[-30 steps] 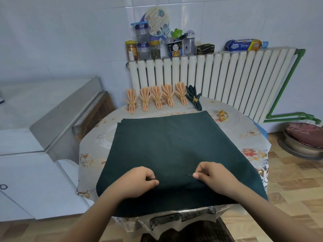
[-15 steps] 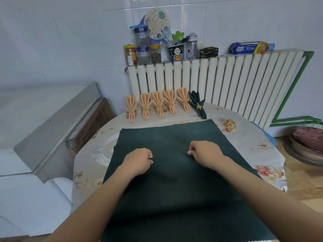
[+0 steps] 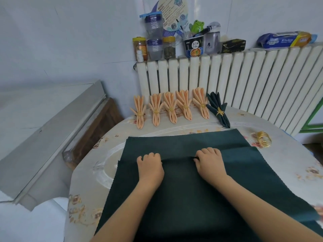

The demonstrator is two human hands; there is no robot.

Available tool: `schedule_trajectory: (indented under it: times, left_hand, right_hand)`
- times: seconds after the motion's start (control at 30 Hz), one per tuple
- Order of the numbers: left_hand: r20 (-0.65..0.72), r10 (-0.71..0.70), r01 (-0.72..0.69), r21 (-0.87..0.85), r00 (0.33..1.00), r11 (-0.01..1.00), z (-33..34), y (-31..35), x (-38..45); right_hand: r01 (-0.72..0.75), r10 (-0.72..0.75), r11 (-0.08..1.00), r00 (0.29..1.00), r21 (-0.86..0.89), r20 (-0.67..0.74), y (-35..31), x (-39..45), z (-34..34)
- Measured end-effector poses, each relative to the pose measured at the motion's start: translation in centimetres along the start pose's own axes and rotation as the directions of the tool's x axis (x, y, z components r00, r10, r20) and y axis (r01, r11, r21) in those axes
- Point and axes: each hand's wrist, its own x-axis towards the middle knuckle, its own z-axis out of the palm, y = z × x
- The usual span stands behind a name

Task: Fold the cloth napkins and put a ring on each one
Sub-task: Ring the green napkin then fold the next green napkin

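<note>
Dark green napkin (image 3: 183, 198) flat, pleat raised, left grip (image 3: 150, 167), right grip (image 3: 210, 163) pinching it

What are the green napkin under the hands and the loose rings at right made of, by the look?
Green napkin: woven cloth, matte; it folds softly and its edges look pinked. Loose rings: likely metal wire, shiny gold finish, thin stacked loops; plated or solid cannot be told.

I think I am in a home kitchen: food jars (image 3: 169, 47) sit on my white radiator (image 3: 227, 81).
</note>
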Motion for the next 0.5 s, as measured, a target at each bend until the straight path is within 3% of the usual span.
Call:
schedule_trajectory:
  times: [0.2, 0.5]
  left_hand:
    - [-0.077, -0.022, 0.024, 0.022, 0.997, 0.999, 1.0, -0.5, 1.6]
    - [-0.118, -0.095, 0.083, -0.104, 0.988, 0.991, 2.3, -1.4, 2.4]
  right_hand:
    - [-0.088, 0.088, 0.996, 0.985, 0.004, -0.146, 0.0, 1.8, 2.2]
    - [-0.128, 0.13, 0.992, 0.972, 0.021, -0.197, -0.3, 3.0, 3.5]
